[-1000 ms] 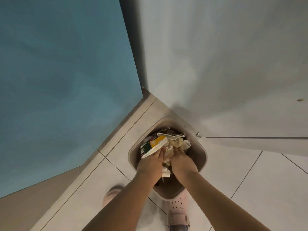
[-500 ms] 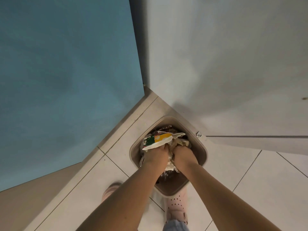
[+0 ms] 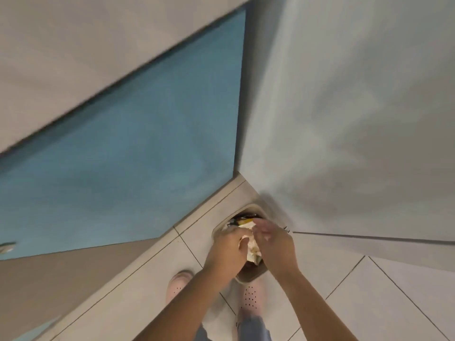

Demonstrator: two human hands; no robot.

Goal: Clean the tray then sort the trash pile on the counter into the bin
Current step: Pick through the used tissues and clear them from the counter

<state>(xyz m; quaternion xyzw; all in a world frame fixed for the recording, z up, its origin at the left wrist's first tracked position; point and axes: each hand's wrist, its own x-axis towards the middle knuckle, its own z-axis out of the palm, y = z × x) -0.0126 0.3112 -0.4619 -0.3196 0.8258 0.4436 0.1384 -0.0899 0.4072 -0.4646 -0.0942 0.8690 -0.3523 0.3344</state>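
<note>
A beige bin (image 3: 249,279) stands on the tiled floor in the corner, stuffed with crumpled paper and wrappers, the trash (image 3: 253,251). Both of my hands are over its opening. My left hand (image 3: 227,244) rests on top of the trash at the bin's left side, fingers pointing down into it. My right hand (image 3: 273,241) hovers just above the right side with its fingers spread and holds nothing. A yellow and white wrapper (image 3: 242,221) shows at the far rim. The frame is motion-blurred.
A blue wall panel (image 3: 138,153) is on the left and a pale grey wall (image 3: 344,119) on the right, meeting right behind the bin. My pink perforated shoes (image 3: 250,299) stand on the white floor tiles just before the bin. A pale surface edge crosses the top left.
Both hands have come up from pressing the trash down; the right hand has lifted free with its fingers spread. My view has tilted upward, showing more wall.
</note>
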